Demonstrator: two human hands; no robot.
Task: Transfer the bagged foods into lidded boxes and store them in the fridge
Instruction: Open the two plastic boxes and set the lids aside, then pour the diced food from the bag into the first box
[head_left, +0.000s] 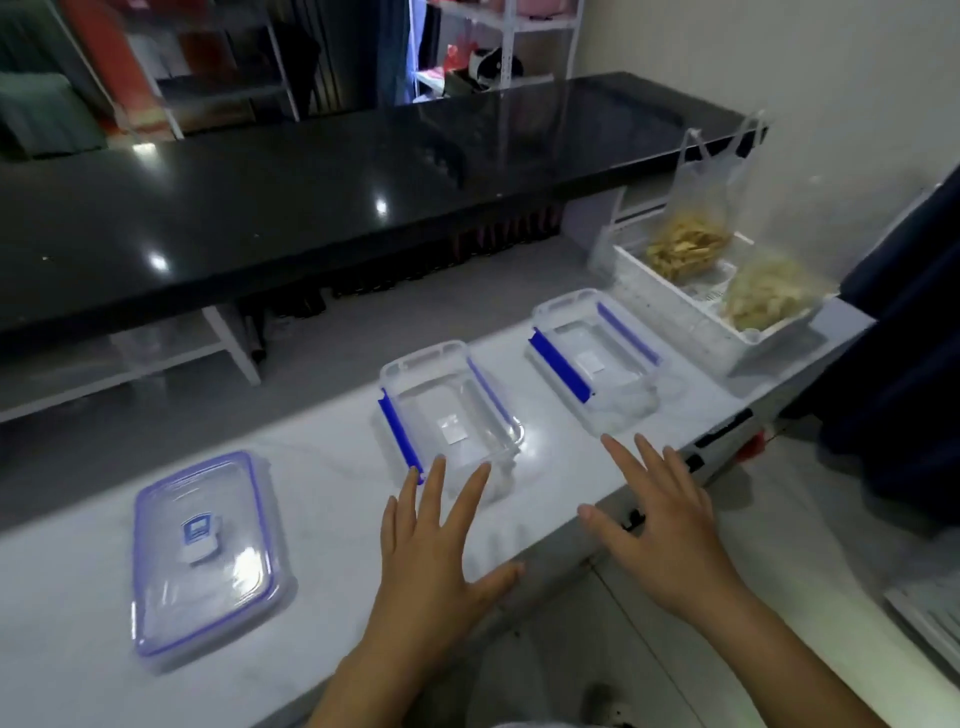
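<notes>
White counter (322, 467), three lidded boxes (449, 415) in a row, both hands (441, 561) spread, grasping nothing, near front edge

Left of the white basket (691, 317) holding two clear bags, golden strips (685, 247) and pale pieces (769, 299), stand two clear blue-clipped boxes (592, 358) (449, 415), then farthest a lidded box (205, 556).

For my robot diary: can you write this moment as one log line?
left hand: open, empty | right hand: open, empty | two boxes: lidless | bagged foods: in white basket
</notes>
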